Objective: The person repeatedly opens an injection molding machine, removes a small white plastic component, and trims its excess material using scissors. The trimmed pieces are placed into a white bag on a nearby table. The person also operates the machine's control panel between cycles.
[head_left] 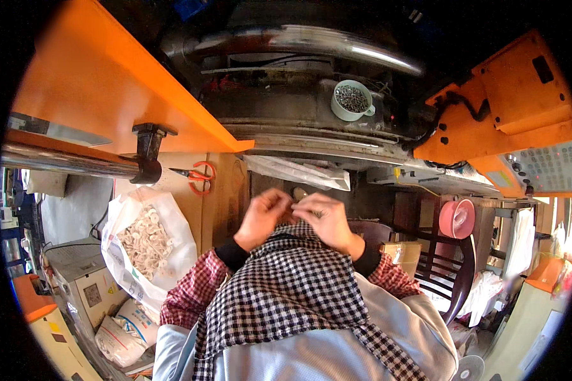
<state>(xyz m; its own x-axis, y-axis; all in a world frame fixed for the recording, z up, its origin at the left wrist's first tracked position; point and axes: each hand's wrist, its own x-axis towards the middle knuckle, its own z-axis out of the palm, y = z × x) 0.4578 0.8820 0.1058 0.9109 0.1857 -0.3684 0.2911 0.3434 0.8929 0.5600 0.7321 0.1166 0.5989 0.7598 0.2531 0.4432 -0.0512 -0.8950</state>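
Observation:
My left hand [260, 217] and my right hand [329, 219] are raised close together in front of my checked apron [286, 279]. Both have thumb and fingers drawn into a pinch, slightly smeared by motion. Whatever lies between the fingertips is too small or hidden to name. Left of my left hand, a white plastic bag [183, 238] stands open, filled with small beige pieces [145, 242]. Beyond that bag lie snips with orange handles [190, 173]. Farther ahead, a pale green mug [347, 115] full of small metal pieces [353, 98] rests on a dark machine ledge.
An orange machine panel [127, 82] slants in at the far left, above a metal bar [70, 159]. At right are an orange control box [521, 95], a pink tub [448, 219] and a dark wooden chair [467, 279]. A white sheet-like bag [299, 170] lies just ahead.

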